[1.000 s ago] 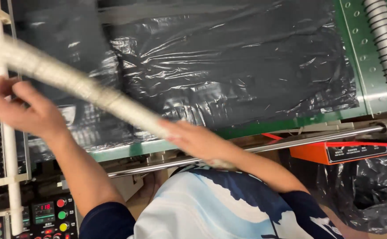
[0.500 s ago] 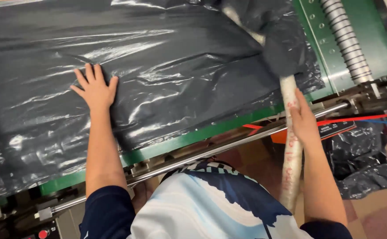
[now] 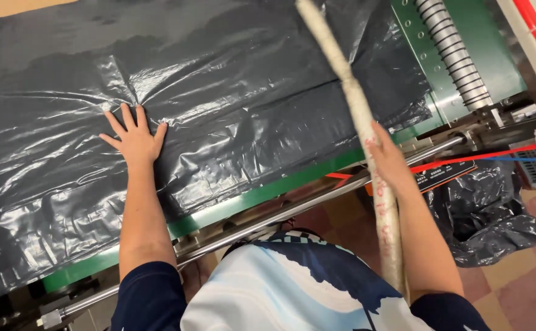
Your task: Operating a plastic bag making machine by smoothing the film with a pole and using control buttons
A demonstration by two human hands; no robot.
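My left hand [image 3: 134, 138] lies flat, fingers spread, on a wide sheet of black plastic film [image 3: 231, 104] that covers a green machine table [image 3: 262, 197]. My right hand [image 3: 385, 160] grips a long white stick [image 3: 355, 104] wrapped in pale tape. The stick runs from beside my right arm up and away over the right part of the film, its far end reaching the top edge of the view.
A ridged grey roller [image 3: 455, 52] crosses the green bed at the upper right. A steel rail [image 3: 268, 224] runs along the table's near edge. Red straps [image 3: 494, 154] stretch to the right. A crumpled black bag [image 3: 485, 211] lies on the checkered floor.
My left hand has gone from holding the stick up to pressing flat on the film. The stick has swung from the left across to the right side, now held only by my right hand.
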